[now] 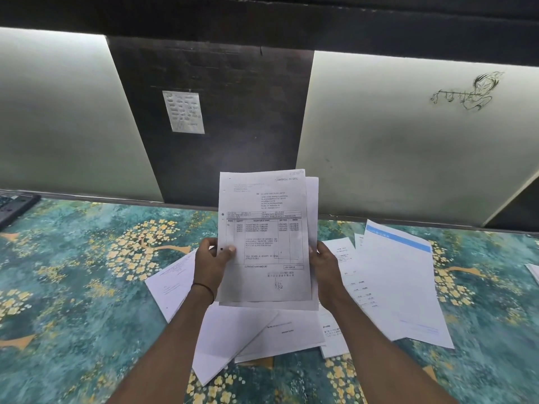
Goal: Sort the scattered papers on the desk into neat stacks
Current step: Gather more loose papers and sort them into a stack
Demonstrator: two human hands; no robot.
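I hold a small bundle of papers (pixel 264 237) upright above the desk, a printed commercial invoice facing me. My left hand (pixel 211 262) grips its left edge with the thumb on the front. My right hand (pixel 328 269) grips the right edge. Below lie scattered white sheets: one at the left (pixel 175 282), overlapping ones under my wrists (pixel 256 335), and a sheet with a blue band (pixel 399 278) at the right over other printed pages (pixel 344 258).
The desk carries a teal cover with yellow flowers (pixel 87 287). A dark keyboard (pixel 14 207) sits at the far left edge. Another paper's corner (pixel 533 271) shows at the right edge. Pale panels and a dark panel with a pinned note (pixel 183 112) stand behind.
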